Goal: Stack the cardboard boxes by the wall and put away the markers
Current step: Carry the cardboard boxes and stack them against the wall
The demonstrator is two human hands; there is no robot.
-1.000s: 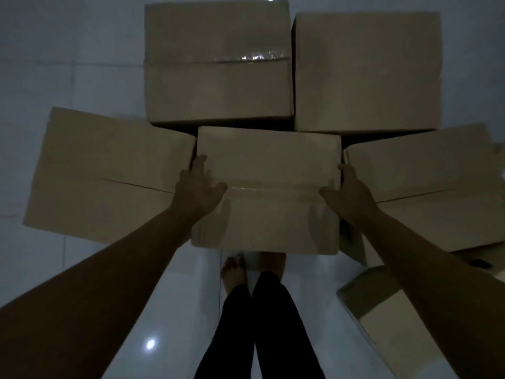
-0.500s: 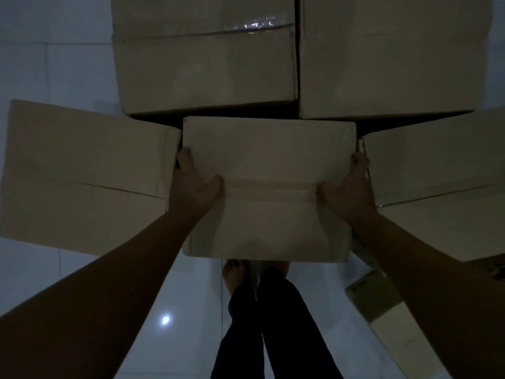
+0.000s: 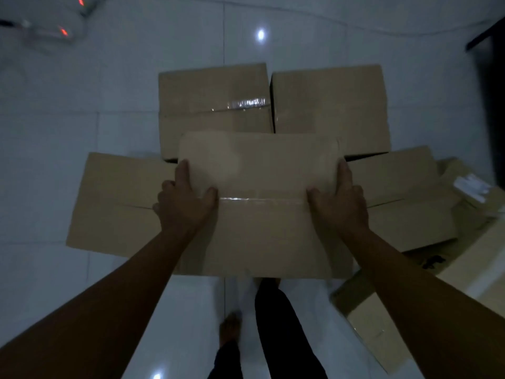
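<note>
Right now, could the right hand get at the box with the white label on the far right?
Probably not: the right hand grips the side of the centre box, which the left hand holds too. The labelled box lies uncovered beyond another box, so letting go first should free the way.

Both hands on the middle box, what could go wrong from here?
The left hand and right hand only clamp the sides of the held box, with nothing shown under it, so it might slip. Boxes sit close on both flanks, left box and right box, so a corner could catch. The light is dim.
</note>
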